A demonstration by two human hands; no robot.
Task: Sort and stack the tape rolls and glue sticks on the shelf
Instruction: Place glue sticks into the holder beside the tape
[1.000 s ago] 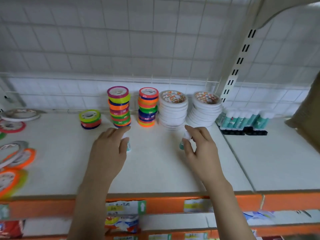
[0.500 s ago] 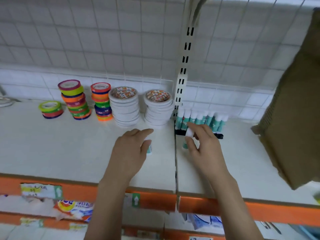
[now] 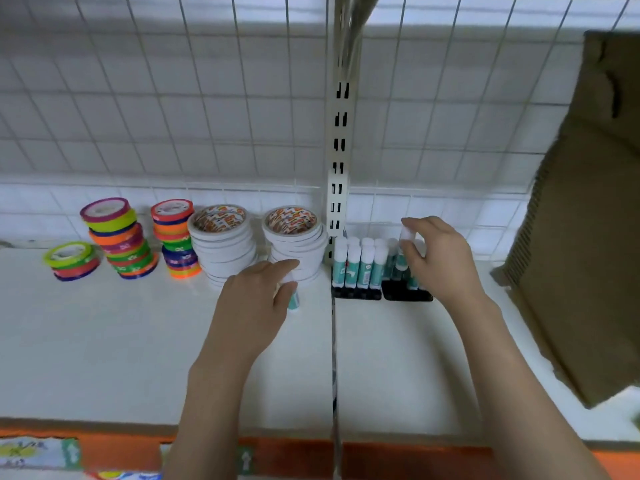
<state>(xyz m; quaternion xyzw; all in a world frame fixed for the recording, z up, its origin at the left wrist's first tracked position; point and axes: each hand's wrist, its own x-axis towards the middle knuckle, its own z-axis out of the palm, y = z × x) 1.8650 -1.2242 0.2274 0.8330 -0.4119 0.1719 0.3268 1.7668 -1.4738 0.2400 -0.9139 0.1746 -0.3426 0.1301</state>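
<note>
Two glue sticks in play: right hand (image 3: pixel 437 258) pinches one (image 3: pixel 406 244) by its white cap above the glue row (image 3: pixel 360 266) in black trays; left hand (image 3: pixel 256 306) curls round another (image 3: pixel 293 299) on the shelf (image 3: pixel 104 341), just beside the white tape stack (image 3: pixel 296 245). Risk: smooth, slim plastic cylinders, so a bump likely topples neighbours; left knuckles could nudge the stack. Coloured tape rolls (image 3: pixel 119 239) are glossy flat rings, leaning slightly.
</note>
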